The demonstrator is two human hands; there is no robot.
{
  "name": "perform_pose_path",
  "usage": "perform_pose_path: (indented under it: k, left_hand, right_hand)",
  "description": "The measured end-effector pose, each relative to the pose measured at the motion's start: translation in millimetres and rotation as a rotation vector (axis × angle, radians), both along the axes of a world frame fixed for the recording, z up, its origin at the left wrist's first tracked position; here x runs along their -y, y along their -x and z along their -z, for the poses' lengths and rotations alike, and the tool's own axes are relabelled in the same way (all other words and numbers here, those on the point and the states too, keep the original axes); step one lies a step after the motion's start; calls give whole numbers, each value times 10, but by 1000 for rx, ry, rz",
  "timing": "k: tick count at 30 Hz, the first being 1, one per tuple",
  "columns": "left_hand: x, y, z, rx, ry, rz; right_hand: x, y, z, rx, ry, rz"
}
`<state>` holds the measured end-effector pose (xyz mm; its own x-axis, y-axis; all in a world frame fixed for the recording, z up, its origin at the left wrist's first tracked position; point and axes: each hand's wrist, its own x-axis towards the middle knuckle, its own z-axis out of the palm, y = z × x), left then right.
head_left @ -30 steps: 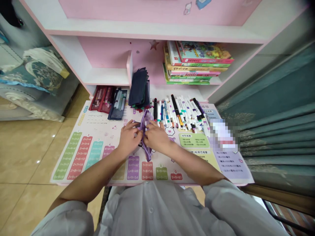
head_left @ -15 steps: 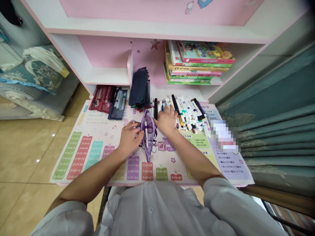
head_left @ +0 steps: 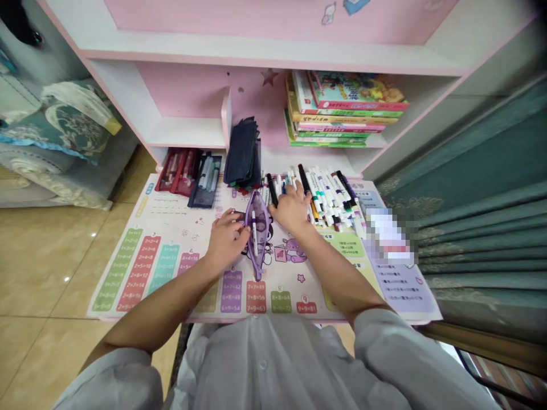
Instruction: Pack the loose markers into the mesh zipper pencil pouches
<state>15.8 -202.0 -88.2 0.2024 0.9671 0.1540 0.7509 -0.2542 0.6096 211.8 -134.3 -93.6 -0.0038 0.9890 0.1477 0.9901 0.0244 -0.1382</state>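
A purple zip pencil pouch (head_left: 263, 250) lies gaping on the printed desk mat, with one white marker (head_left: 254, 233) inside. My left hand (head_left: 226, 240) is at the pouch's left edge, thumb on the rim and fingers bent beside it. To the right of the pouch, my right hand (head_left: 293, 209) reaches into a pile of white-barrelled markers (head_left: 327, 196), its fingers spread over them. Its thumb is near the lower end of a black marker (head_left: 272, 189). The right fingertips are partly lost among the markers.
Red pouches (head_left: 179, 176) and a dark blue pouch (head_left: 205, 191), holding markers, lie at the back left. A stack of dark pouches (head_left: 241, 154) leans by the shelf divider (head_left: 226, 117). Books (head_left: 342, 114) fill the right shelf. A blurred flat item (head_left: 390, 236) lies on the mat's right side.
The black marker beside my right thumb has tipped, its top leaning left. My right hand has shifted slightly among the markers. My left hand and the purple pouch stay put.
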Motion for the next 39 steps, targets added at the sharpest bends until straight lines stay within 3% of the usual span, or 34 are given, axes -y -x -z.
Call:
perform_pose_path:
  k: [5,12,16,19,23,39]
  left_hand:
    - [-13,10,38,21,-29,1]
    - [-11,-1,46,25,-42,-17]
    - [-4,-6,38,37,-31,-28]
    - [1,0,39,44,-31,-19]
    - [4,5,46,56,-32,-20]
    - [-18,1,69,20,-81,19]
  right_hand:
    - [74,18,-179,-50,-48,-6]
    - [419,14,-680,-200,-138,-53]
    - [726,48,-913,-220,-37,-210]
    - [884,96,-988,-178,85,-300]
    - [923,194,-943,-91,176,-312]
    - [764,437,-400,42,262,-348]
